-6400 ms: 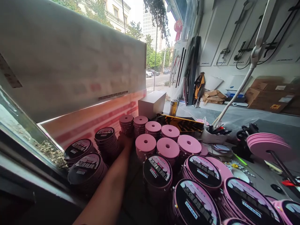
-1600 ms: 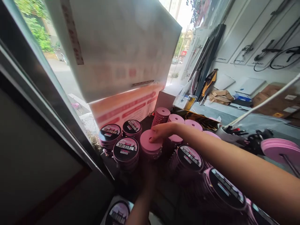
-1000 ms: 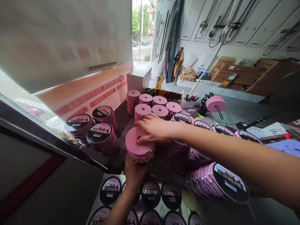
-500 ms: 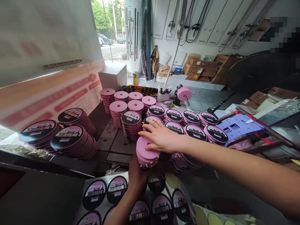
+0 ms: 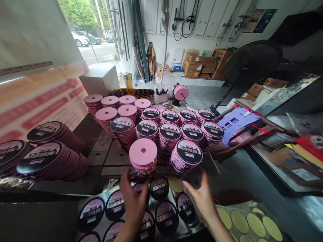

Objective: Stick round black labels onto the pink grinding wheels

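Note:
My left hand (image 5: 133,196) grips a stack of plain pink discs (image 5: 143,155) from below, its fingers curled round the stack's base. My right hand (image 5: 200,195) hovers to the right with fingers spread, just below a stack of discs with a black-and-pink label (image 5: 186,155), and holds nothing. Under both hands lies a sticker sheet (image 5: 161,210) with round black-and-pink stickers. Beyond the hands stand several labelled stacks (image 5: 168,131) and several unlabelled pink stacks (image 5: 109,112).
Leaning labelled stacks (image 5: 47,158) lie at the left by the window. A purple plastic plate (image 5: 236,121) and wooden sticks lie to the right. A peeled backing sheet with yellow circles (image 5: 252,222) is at the lower right. A white box (image 5: 99,79) and pen cup (image 5: 160,97) stand behind.
My right hand has left the top of the pink stack and drawn back beside it. The left hand still holds the stack from below. My view has swung to the right.

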`<move>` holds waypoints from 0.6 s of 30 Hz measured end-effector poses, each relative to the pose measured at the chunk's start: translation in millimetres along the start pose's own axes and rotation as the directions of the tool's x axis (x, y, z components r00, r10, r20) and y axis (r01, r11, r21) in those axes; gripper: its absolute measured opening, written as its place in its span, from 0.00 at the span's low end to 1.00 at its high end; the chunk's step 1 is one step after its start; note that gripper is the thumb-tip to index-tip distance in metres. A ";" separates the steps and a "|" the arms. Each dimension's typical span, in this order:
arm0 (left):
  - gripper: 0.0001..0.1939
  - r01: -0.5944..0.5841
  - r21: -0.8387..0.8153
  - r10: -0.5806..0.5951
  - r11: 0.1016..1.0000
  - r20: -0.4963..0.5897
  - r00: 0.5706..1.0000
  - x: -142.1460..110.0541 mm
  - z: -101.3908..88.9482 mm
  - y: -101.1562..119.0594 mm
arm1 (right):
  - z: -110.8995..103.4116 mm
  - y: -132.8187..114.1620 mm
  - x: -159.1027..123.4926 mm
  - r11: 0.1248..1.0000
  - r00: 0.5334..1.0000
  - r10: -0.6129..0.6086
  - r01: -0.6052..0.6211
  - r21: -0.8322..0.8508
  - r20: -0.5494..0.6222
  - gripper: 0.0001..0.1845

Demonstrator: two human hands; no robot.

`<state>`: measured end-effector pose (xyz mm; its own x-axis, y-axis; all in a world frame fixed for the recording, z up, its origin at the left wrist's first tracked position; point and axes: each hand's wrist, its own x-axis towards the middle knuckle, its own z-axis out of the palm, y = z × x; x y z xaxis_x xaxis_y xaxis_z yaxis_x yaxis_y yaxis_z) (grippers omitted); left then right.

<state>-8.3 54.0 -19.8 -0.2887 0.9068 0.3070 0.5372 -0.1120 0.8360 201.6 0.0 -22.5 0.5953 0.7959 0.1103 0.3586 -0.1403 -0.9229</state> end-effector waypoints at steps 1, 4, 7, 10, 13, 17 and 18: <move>0.27 -0.003 0.011 0.002 1.000 0.027 1.000 -12.0 -2.9 -1.3 | 14.3 14.4 0.4 1.000 1.000 0.004 -0.004 -0.025 0.005 0.36; 0.22 -0.074 -0.082 0.096 0.994 0.311 0.945 -39.9 5.6 -1.2 | 44.8 30.3 6.9 0.989 0.998 -0.043 0.035 -0.141 -0.051 0.40; 0.32 -0.142 -0.183 0.217 0.973 0.497 0.841 -41.0 40.1 10.4 | 52.2 25.4 14.0 0.974 0.992 -0.098 0.081 -0.212 -0.074 0.38; 0.39 -0.084 -0.178 0.168 0.980 0.536 0.827 -25.4 74.1 27.9 | 49.8 22.5 18.1 0.964 0.989 -0.134 0.116 -0.240 -0.061 0.36; 0.40 -0.003 -0.199 0.126 0.980 0.605 0.786 -17.1 86.0 37.8 | 48.6 28.5 19.0 0.960 0.985 -0.160 0.140 -0.242 -0.066 0.35; 0.40 0.054 -0.231 0.107 0.972 0.630 0.769 -25.6 84.0 36.9 | 43.3 40.9 15.5 0.957 0.979 -0.185 0.159 -0.244 -0.090 0.34; 0.41 0.072 -0.237 0.098 0.969 0.635 0.766 -29.3 84.9 36.6 | 39.5 43.5 14.5 0.955 0.978 -0.189 0.161 -0.249 -0.093 0.34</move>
<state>87.1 57.7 -36.8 0.3345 0.9419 0.0289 0.3118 -0.1396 0.9398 197.4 28.7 -75.7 0.5810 0.7498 0.3165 0.6171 -0.1524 -0.7720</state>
